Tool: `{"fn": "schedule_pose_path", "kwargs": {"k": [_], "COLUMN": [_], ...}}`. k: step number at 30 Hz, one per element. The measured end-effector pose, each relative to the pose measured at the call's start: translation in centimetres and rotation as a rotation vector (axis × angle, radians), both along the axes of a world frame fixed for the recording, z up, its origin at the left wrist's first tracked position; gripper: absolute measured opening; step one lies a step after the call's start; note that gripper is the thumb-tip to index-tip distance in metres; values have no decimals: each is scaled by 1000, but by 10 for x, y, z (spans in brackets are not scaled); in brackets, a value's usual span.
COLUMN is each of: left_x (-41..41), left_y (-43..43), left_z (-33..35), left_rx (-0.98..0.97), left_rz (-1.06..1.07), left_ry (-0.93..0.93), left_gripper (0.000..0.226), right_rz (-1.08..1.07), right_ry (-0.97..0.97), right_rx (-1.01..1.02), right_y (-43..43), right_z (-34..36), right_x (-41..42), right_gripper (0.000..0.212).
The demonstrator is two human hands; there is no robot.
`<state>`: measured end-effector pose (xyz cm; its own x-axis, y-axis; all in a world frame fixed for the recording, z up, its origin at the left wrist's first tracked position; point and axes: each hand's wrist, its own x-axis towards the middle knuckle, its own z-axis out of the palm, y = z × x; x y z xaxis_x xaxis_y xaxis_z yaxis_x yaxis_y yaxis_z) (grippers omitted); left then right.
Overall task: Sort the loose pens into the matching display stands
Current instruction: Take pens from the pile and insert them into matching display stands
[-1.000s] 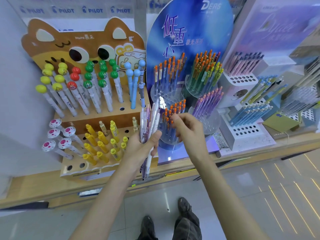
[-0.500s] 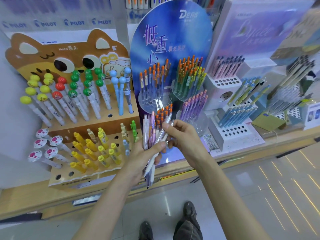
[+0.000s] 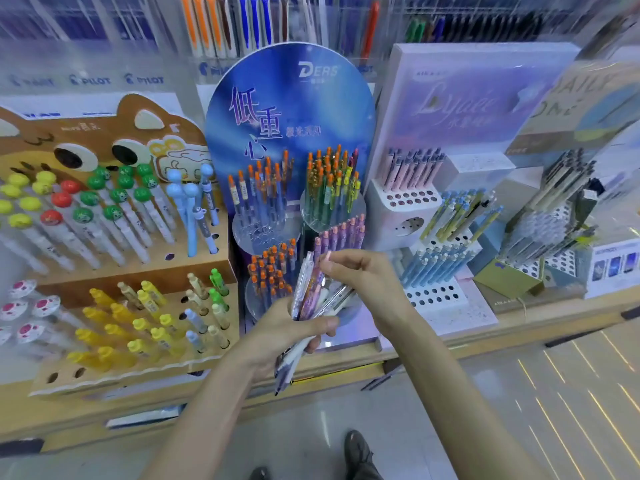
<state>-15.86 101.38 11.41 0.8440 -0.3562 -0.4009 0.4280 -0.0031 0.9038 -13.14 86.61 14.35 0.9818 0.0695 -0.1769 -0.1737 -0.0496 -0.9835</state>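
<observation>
The bunch of pens (image 3: 309,299), thin and shiny, is just in front of the round-topped blue stand (image 3: 291,109). The left hand (image 3: 277,337) wraps its fingers tight around the bunch. The right hand (image 3: 363,278) pinches one pink-topped pen (image 3: 322,262) with its fingers. A brown cat-shaped stand (image 3: 104,140) is left of the blue stand.

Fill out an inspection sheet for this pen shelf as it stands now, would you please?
Surface: wooden shelf carrying the display stands.
Job's things: bundle of loose pens in hand; blue stand behind it, cups holding orange-topped and purple pens.
Clutter: nothing seen.
Hands: left hand grips the bundle; right hand pinches the top of one pen in it.
Cables: nothing seen.
Surroundings: cat-shaped stand at left, white stands at right, hanging pens above, tiled floor, a shoe.
</observation>
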Motion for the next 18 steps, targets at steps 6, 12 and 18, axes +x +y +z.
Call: {"fn": "schedule_pose_path", "kwargs": {"k": [6,12,18], "left_x": [2,-10,-17], "left_y": [-27,-26,-21], "left_z": [-4,-20,-21], "left_rx": [26,58,91], "left_rz": [67,232,256], "left_ry": [23,23,35], "left_gripper": [10,11,20], "right_rz": [-223,-305,-199], "right_ry": [-170,-373,-434], "right_rx": [102,-73,-359], "right_y": [-33,-64,-63], "right_z": [10,10,-40], "right_x": [26,49,41], "right_gripper": [14,16,12]}}
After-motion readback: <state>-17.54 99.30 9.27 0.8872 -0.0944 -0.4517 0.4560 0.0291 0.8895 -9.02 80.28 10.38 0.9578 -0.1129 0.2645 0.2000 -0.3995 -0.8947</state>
